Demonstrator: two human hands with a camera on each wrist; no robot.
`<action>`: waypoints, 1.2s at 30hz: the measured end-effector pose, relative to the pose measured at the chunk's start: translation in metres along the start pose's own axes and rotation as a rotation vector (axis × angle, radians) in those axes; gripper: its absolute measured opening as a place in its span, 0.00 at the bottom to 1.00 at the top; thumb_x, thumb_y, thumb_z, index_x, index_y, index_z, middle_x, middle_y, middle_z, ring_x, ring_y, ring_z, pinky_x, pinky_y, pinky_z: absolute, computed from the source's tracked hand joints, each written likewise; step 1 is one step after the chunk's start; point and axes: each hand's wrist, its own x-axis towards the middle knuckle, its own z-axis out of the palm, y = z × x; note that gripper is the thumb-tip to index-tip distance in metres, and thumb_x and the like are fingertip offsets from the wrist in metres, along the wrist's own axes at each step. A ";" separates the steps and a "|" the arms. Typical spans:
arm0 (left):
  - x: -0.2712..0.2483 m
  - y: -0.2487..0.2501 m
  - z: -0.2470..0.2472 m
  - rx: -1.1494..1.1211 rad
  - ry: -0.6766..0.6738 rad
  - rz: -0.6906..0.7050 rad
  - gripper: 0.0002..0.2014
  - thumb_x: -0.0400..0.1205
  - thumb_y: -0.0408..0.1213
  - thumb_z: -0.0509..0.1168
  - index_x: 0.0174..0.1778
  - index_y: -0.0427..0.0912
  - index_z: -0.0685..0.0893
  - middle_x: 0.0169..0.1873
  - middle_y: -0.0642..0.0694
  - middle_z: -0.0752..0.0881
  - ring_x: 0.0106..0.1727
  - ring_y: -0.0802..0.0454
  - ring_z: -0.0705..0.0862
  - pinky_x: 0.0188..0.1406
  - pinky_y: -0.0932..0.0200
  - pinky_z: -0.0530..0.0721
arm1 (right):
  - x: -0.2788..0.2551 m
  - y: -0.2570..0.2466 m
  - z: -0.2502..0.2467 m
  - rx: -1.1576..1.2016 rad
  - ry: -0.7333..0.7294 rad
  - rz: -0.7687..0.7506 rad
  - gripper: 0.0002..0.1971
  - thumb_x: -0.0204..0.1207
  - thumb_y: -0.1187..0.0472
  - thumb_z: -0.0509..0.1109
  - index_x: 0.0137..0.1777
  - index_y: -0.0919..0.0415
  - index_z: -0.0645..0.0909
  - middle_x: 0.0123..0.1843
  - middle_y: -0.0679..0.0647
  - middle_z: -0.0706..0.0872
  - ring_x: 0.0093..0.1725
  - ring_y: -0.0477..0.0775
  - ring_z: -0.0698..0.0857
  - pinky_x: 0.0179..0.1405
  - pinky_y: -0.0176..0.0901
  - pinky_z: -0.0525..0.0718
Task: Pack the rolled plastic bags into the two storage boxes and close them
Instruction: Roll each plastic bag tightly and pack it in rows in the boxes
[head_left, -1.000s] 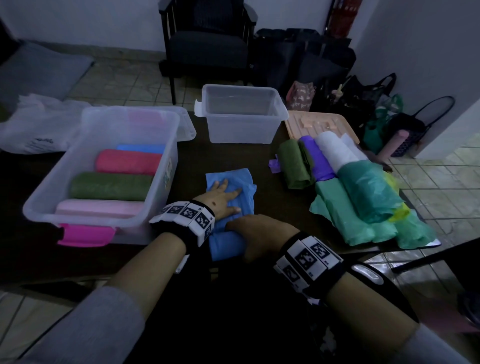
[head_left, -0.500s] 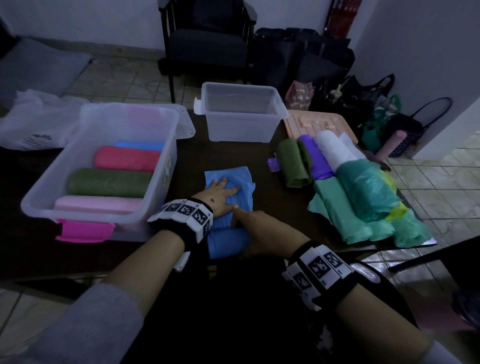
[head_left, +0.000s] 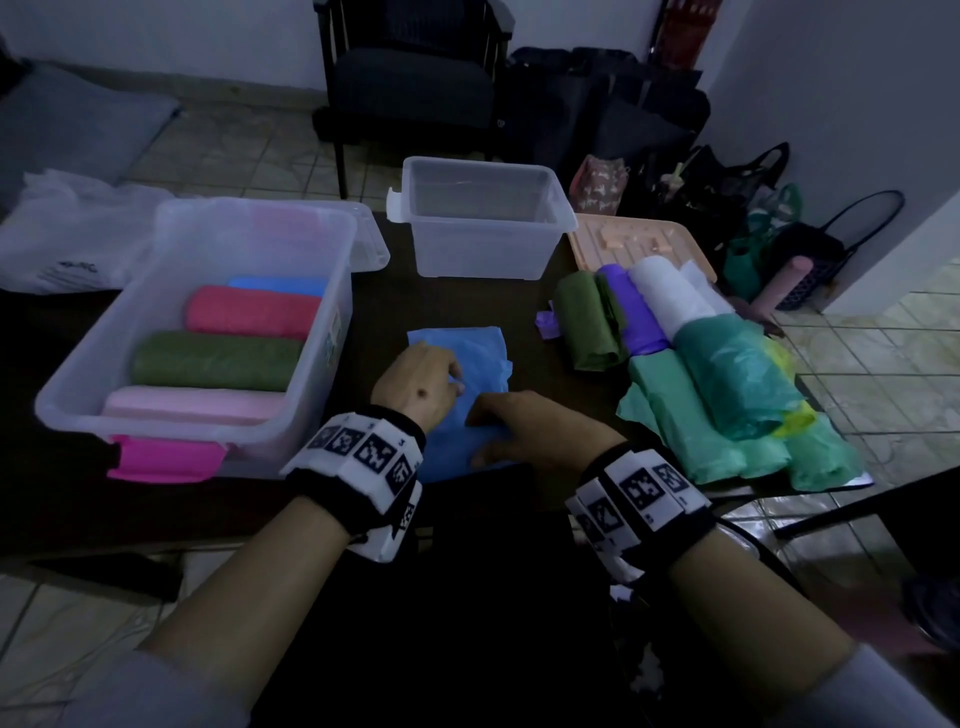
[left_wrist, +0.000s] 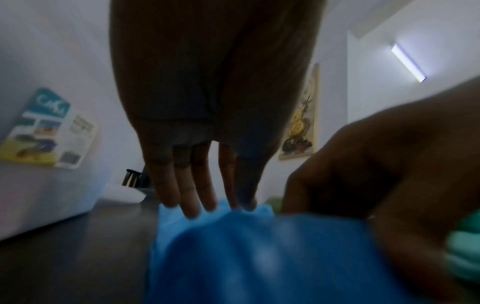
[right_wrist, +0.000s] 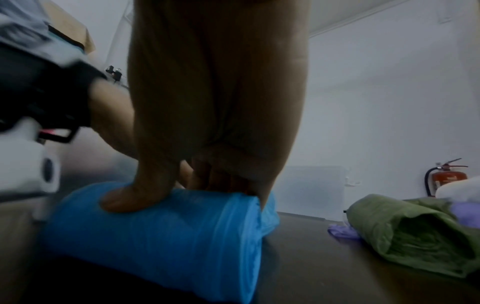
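A blue plastic bag (head_left: 467, 364), half rolled, lies on the dark table (head_left: 457, 306) in front of me. My left hand (head_left: 423, 384) presses its fingertips (left_wrist: 192, 209) down on the flat part of the blue bag (left_wrist: 259, 257) just beyond the roll. My right hand (head_left: 514, 426) grips the rolled part (right_wrist: 168, 236), thumb on top and fingers curled over the far side. At the left stands a clear storage box (head_left: 332, 291) with a pink latch, holding pink, green, red and blue rolls. A second clear box (head_left: 483, 260) behind the bag holds nothing.
A pile of bags lies at the right: a dark green roll (head_left: 587, 322), purple (head_left: 634, 312), white (head_left: 670, 291) and teal ones (head_left: 727, 384). A peach lid (head_left: 634, 239) lies behind them. A white bag (head_left: 67, 244) sits far left, a chair (head_left: 410, 88) beyond the table.
My left hand, spread flat on the bag before, has drawn back toward the roll with its fingers pointing down. My right hand has shifted forward along the roll.
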 end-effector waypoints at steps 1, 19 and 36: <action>-0.006 0.003 -0.002 -0.037 0.023 0.011 0.08 0.82 0.34 0.64 0.53 0.41 0.86 0.60 0.44 0.84 0.61 0.48 0.81 0.63 0.54 0.79 | 0.002 0.002 -0.001 -0.004 0.005 -0.004 0.22 0.73 0.52 0.74 0.65 0.58 0.76 0.63 0.55 0.81 0.62 0.54 0.79 0.59 0.45 0.77; -0.018 -0.002 -0.004 0.079 -0.345 0.016 0.27 0.74 0.34 0.73 0.69 0.44 0.76 0.65 0.42 0.79 0.64 0.45 0.78 0.62 0.53 0.78 | -0.015 -0.012 0.029 -0.282 0.354 -0.065 0.24 0.81 0.58 0.63 0.76 0.59 0.67 0.72 0.56 0.71 0.71 0.55 0.69 0.72 0.45 0.66; -0.019 -0.003 -0.004 0.076 -0.454 0.095 0.33 0.64 0.44 0.80 0.65 0.49 0.75 0.59 0.47 0.77 0.62 0.50 0.76 0.64 0.48 0.78 | -0.011 -0.015 0.018 -0.334 0.046 0.086 0.26 0.80 0.56 0.66 0.75 0.64 0.65 0.71 0.62 0.71 0.72 0.62 0.69 0.69 0.53 0.68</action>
